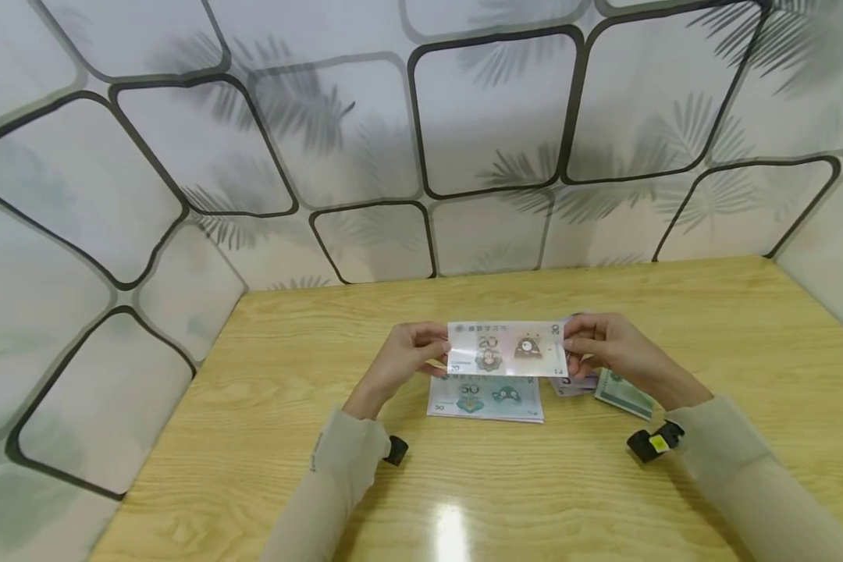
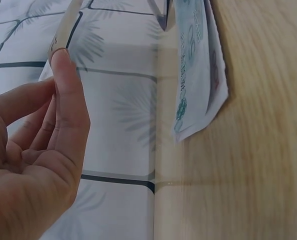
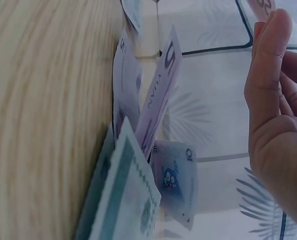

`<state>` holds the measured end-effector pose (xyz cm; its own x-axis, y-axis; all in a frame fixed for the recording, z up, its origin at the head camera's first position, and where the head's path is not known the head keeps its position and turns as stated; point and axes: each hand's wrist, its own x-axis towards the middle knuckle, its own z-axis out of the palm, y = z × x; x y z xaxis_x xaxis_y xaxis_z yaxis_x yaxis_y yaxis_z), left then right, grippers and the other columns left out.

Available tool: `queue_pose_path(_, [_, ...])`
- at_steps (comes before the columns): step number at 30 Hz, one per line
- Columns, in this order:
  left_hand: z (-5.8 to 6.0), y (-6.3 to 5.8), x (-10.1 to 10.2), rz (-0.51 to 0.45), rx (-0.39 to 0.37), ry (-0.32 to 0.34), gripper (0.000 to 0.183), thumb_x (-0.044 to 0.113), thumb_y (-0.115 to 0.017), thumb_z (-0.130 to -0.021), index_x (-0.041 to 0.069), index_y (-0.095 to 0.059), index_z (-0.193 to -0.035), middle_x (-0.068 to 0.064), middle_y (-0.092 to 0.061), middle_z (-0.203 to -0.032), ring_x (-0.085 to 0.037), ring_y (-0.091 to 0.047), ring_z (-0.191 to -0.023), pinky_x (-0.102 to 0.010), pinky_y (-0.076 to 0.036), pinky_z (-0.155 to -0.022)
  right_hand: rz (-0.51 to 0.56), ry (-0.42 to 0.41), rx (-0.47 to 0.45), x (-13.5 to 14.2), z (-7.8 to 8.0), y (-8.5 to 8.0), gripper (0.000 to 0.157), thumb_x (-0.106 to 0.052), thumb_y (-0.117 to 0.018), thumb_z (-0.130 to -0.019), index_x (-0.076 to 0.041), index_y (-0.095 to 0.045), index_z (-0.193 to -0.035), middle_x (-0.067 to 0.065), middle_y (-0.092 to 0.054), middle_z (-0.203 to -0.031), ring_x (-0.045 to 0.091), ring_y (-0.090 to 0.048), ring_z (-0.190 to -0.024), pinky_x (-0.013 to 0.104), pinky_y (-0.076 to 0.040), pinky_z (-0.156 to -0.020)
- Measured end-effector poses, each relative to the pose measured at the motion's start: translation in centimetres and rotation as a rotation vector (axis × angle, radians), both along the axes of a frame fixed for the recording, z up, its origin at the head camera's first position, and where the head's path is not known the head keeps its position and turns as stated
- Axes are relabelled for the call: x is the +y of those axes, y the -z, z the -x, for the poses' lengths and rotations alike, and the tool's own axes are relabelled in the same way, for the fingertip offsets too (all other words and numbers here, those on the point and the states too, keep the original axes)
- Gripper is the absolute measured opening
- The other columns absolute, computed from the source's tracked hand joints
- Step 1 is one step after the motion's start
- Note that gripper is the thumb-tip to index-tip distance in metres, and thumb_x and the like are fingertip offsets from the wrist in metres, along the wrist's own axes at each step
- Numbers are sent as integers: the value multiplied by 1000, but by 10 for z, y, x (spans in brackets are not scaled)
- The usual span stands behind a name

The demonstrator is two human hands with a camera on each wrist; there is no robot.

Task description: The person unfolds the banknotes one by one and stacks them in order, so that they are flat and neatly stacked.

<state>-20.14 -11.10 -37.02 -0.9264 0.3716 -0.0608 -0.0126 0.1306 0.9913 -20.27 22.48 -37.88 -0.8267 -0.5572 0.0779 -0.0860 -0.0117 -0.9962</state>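
Observation:
A play banknote marked 20 (image 1: pixel 507 349) is stretched level between both hands above the table. Its left end is pinched by the left hand (image 1: pixel 413 355), thumb on the near face. The right hand (image 1: pixel 607 347) pinches the opposite end the same way. Below it on the table lies a small stack of banknotes with a green 50 (image 1: pixel 486 400) on top; the held note overlaps its upper edge in the head view. In the left wrist view the left hand (image 2: pixel 43 135) grips the note's edge; in the right wrist view the right hand (image 3: pixel 278 95) holds a corner.
Beneath the right hand lie purple 5 notes (image 3: pixel 161 90), a bluish 10 note (image 3: pixel 174 180) and a green note (image 1: pixel 625 393). The wooden table (image 1: pixel 288 468) meets patterned walls (image 1: pixel 492 117) at the back and sides. Both wrists wear black devices (image 1: pixel 656 442).

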Motion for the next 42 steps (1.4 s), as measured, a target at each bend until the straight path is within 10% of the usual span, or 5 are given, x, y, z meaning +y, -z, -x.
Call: queue_pose_path(42, [-11,13,-17,-1,-53,69,25,-4,-56,-102,-16,-56,-125,-7,-61,-89,-15,-64,-75,-38,-63,-73,-66,-9,-76,-16,-16,6,7,4,-51,-103,10,-55,-104,7,-67,-76,13,-66,-66,27,-60,-59])
